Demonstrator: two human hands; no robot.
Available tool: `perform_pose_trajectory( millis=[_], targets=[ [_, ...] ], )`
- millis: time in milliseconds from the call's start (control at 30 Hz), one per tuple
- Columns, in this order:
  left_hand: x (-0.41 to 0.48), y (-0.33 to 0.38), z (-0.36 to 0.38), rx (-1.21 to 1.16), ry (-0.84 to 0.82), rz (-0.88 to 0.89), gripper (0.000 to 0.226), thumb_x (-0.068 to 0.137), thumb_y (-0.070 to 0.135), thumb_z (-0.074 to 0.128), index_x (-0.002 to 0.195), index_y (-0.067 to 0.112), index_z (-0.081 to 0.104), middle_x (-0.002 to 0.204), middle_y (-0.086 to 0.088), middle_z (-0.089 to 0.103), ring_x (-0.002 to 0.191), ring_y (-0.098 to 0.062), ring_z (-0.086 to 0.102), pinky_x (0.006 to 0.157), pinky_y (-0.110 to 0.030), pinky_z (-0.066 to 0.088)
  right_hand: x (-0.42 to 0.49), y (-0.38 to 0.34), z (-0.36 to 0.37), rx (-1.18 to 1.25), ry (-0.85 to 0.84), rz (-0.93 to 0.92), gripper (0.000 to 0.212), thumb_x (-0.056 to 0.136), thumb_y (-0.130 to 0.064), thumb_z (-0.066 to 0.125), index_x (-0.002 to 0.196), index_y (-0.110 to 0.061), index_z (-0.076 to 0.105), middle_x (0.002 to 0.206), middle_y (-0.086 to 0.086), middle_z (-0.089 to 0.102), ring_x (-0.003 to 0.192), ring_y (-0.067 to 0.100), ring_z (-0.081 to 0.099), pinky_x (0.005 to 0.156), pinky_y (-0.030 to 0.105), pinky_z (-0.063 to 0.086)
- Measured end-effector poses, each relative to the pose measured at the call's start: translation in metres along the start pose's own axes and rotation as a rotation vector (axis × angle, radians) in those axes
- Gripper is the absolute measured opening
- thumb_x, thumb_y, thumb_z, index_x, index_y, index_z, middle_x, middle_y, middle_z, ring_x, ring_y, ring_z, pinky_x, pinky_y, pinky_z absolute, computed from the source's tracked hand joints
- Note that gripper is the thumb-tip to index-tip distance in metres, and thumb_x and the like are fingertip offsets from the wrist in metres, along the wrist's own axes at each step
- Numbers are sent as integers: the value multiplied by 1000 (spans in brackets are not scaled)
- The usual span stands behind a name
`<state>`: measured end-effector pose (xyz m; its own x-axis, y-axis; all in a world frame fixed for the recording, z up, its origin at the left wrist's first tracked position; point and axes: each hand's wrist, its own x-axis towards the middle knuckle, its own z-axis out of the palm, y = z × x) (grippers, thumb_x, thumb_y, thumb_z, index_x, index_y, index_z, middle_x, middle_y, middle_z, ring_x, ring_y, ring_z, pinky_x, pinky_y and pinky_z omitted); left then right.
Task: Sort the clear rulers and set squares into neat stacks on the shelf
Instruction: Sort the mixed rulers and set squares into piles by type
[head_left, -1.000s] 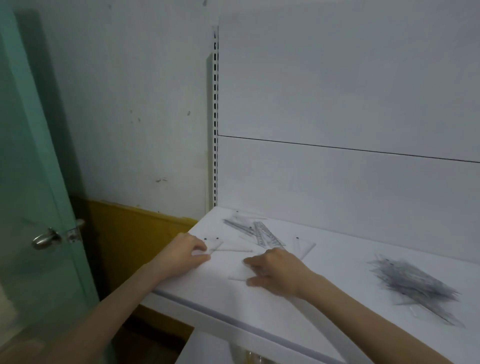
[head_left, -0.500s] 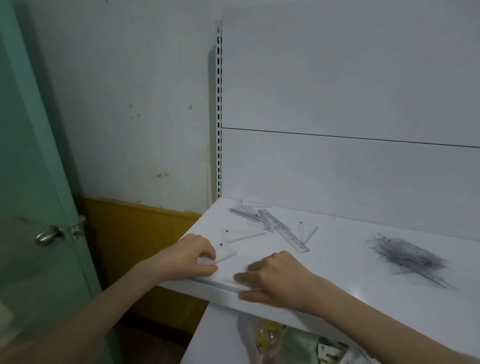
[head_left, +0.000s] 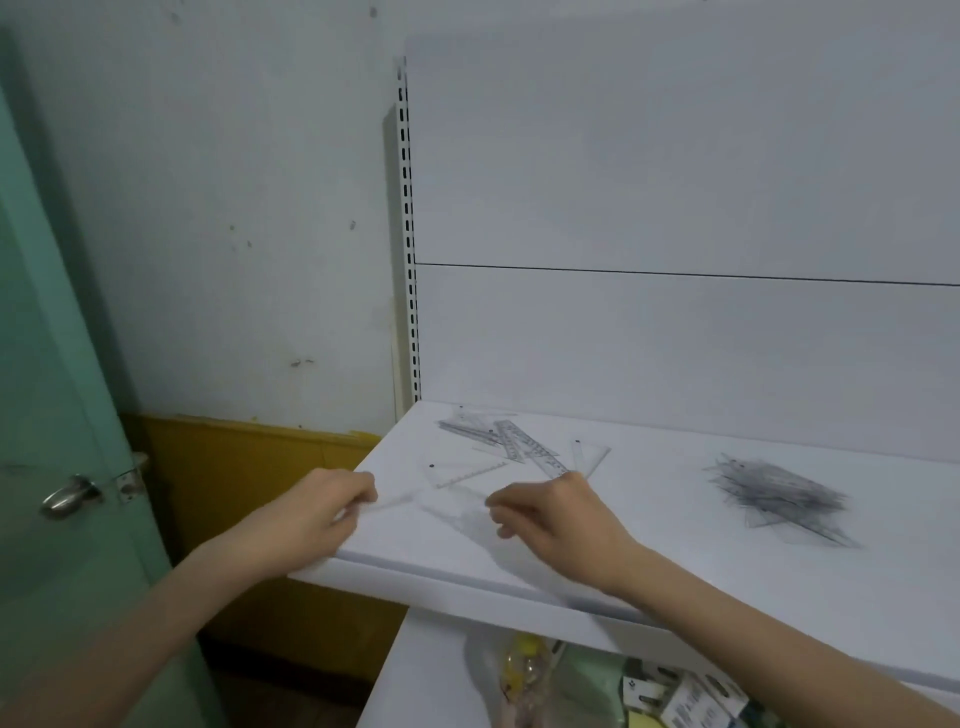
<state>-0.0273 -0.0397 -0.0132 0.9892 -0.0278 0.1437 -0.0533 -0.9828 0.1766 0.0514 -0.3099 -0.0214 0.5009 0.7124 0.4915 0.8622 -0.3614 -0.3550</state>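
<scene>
Fingers (head_left: 363, 494) of left hand (head_left: 322, 514) and right hand (head_left: 558, 519) curl over blurred clear set squares (head_left: 452, 515); actual pinching unclear.

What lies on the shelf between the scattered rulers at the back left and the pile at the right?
Nothing: in the head view, the shelf is bare between the scattered rulers and the pile.

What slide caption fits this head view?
Left hand and right hand among scattered clear set squares and rulers on a white shelf; denser pile at right.

Scuffed white wall (head_left: 234, 208) — green door (head_left: 47, 364)
</scene>
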Motion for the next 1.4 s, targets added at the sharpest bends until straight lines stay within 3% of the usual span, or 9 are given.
perform_pose_trajectory(
  millis=[100, 267, 467, 600, 733, 867, 1033, 1267, 1400],
  targets=[
    [9, 0, -8, -59, 144, -9, 11, 99, 19, 43, 106, 27, 46, 105, 6, 59, 90, -8, 56, 78, -31, 53, 4, 5, -20, 541, 45, 353, 16, 93, -10, 59, 90, 0, 71, 80, 11, 73, 74, 16, 73, 61, 29, 58],
    [24, 32, -11, -99, 214, 52, 12, 99, 12, 35, 100, 24, 35, 90, 3, 57, 67, -10, 52, 64, -28, 47, -9, 24, -41, 729, 88, 505, 16, 93, -8, 59, 96, 4, 69, 85, 17, 73, 78, 24, 73, 60, 28, 57],
    [47, 100, 8, -204, 295, 115, 11, 89, 12, 57, 90, 19, 48, 72, 11, 47, 63, -7, 46, 59, -16, 35, -56, 73, -82, 613, 286, 675, 18, 95, -8, 55, 103, -10, 71, 97, 10, 73, 87, 12, 71, 74, 26, 58],
    [72, 133, 31, -348, 230, 141, 22, 83, 14, 64, 84, 28, 46, 73, 6, 50, 64, -8, 48, 59, -15, 35, -91, 118, -132, 85, 406, 752, 28, 92, -6, 53, 110, -16, 73, 104, -2, 72, 72, -8, 61, 67, 3, 43],
    [91, 150, 53, -411, 186, 212, 21, 86, 14, 63, 87, 27, 46, 77, 7, 51, 70, -3, 49, 61, -14, 38, -105, 155, -149, -241, 264, 724, 37, 86, 2, 43, 109, -5, 71, 117, 5, 68, 104, 20, 62, 95, 26, 43],
    [116, 158, 59, -413, 181, 231, 25, 85, 16, 64, 90, 31, 45, 87, 8, 57, 71, -7, 52, 61, -16, 40, -103, 178, -140, -372, -160, 738, 23, 83, -17, 28, 76, -5, 47, 88, 14, 59, 80, 30, 53, 74, 34, 35],
    [141, 193, 64, -416, 132, 289, 29, 82, 13, 65, 90, 32, 43, 90, 9, 58, 71, -10, 53, 60, -17, 41, -114, 166, -153, -267, -89, 690, 44, 102, -17, 33, 145, -8, 34, 153, 2, 32, 141, 18, 27, 113, 28, 9],
    [146, 316, 72, -465, 121, 472, 23, 86, 13, 60, 95, 30, 45, 91, 15, 55, 79, 0, 51, 66, -14, 41, -171, 153, -196, -122, 7, 446, 73, 87, -45, 62, 149, -36, 25, 155, -16, 25, 142, 1, 20, 114, 23, 19],
    [141, 416, 94, -469, 61, 595, 22, 89, 21, 57, 104, 29, 43, 99, 16, 53, 88, -2, 52, 71, -13, 41, -238, 162, -232, -278, 13, 425, 78, 80, -40, 70, 147, -26, 33, 154, -9, 30, 142, 6, 21, 114, 24, 18]
  ],
)
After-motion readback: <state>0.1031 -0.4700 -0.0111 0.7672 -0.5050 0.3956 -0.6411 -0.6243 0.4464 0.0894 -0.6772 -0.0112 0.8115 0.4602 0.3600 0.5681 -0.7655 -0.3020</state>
